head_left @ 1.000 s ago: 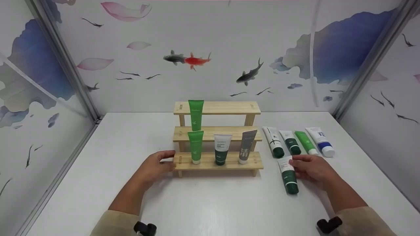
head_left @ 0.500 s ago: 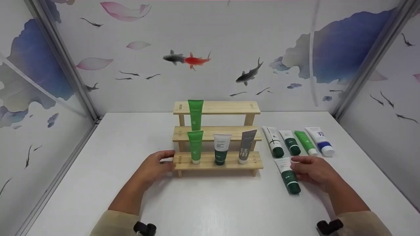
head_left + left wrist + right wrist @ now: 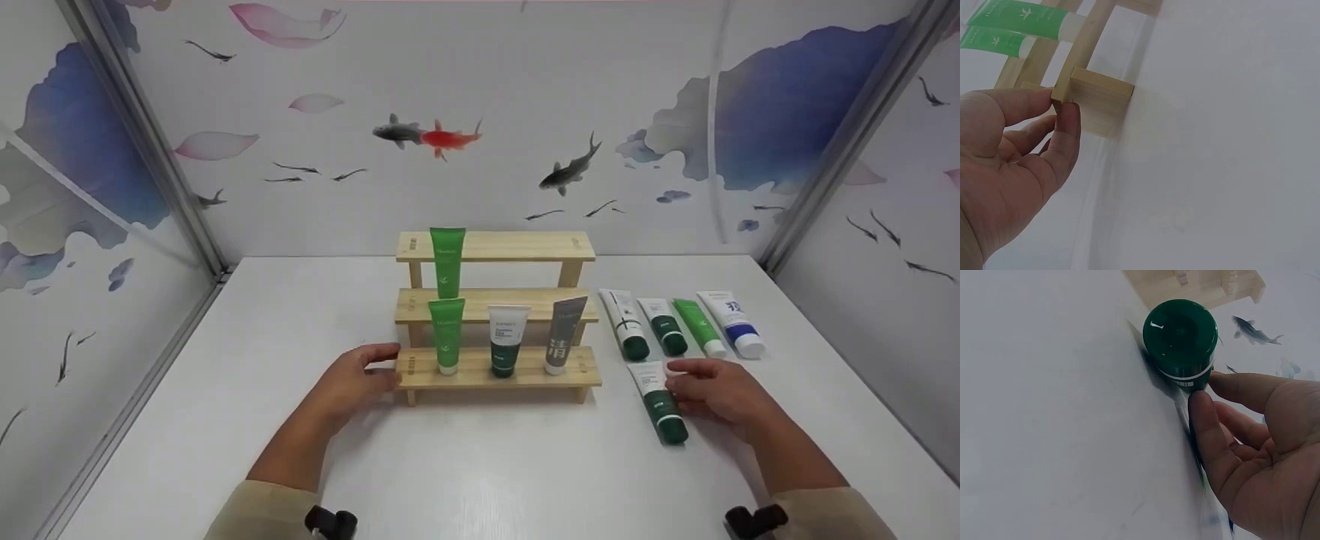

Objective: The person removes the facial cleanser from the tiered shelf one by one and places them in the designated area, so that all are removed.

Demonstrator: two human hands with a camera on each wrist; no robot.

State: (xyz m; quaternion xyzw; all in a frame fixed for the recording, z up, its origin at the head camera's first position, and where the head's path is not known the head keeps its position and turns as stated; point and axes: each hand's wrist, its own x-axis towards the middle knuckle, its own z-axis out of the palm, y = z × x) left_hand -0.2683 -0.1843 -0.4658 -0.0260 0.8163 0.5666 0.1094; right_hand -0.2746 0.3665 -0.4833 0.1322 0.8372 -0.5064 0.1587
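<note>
Presently, your right hand (image 3: 716, 391) pinches the side of the white-and-green tube (image 3: 660, 403), on or just above the table (image 3: 480, 465) right of the wooden rack (image 3: 517, 246), while your left hand (image 3: 356, 384) pinches the left end of its lowest shelf (image 3: 474, 373). Expect the tube to be light, soft-bodied and slightly slippery; the stiffer area near the cap (image 3: 1180, 334) should give the surest hold. Note the cap's smooth, glossy round face against the rack's pale, straight-edged slats.
</note>
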